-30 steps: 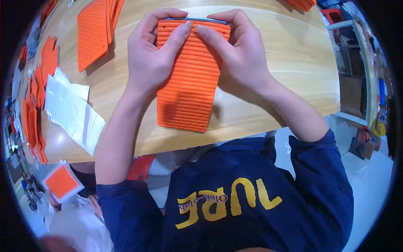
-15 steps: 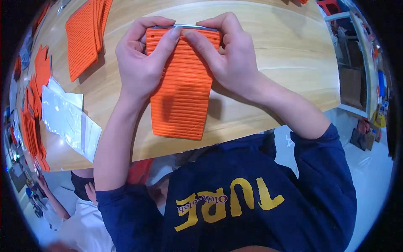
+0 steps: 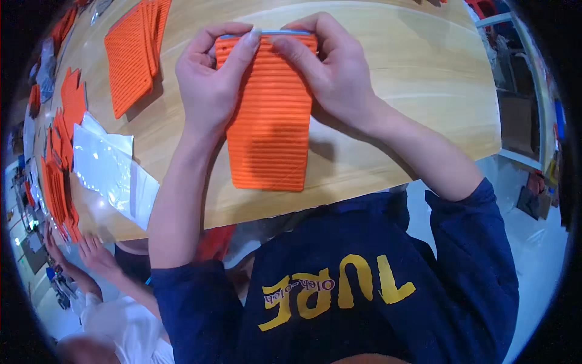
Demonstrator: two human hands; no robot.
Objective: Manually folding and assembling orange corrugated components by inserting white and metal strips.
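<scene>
Both my hands grip the far end of an orange ribbed panel point(image 3: 270, 121), which tapers toward me over the wooden table. A thin grey-blue edge shows along its far end, between my fingers. My left hand point(image 3: 212, 76) pinches the left far corner, thumb on the ribbed face and fingers curled behind. On the other corner, my right hand point(image 3: 330, 67) does the same, its thumb lying inward across the ribs. Whatever is behind the panel is hidden.
A stack of orange ribbed panels point(image 3: 130, 64) lies at the far left. Nearer are clear plastic bags point(image 3: 109, 167) and more orange pieces point(image 3: 57, 188) along the left edge. A co-worker's hand point(image 3: 97, 255) is at the table's left front. Shelving point(image 3: 518, 115) stands right.
The panel's near end has shifted slightly away from me, while both hands keep their hold. At lower left, the co-worker's arm has reached up to the table edge.
</scene>
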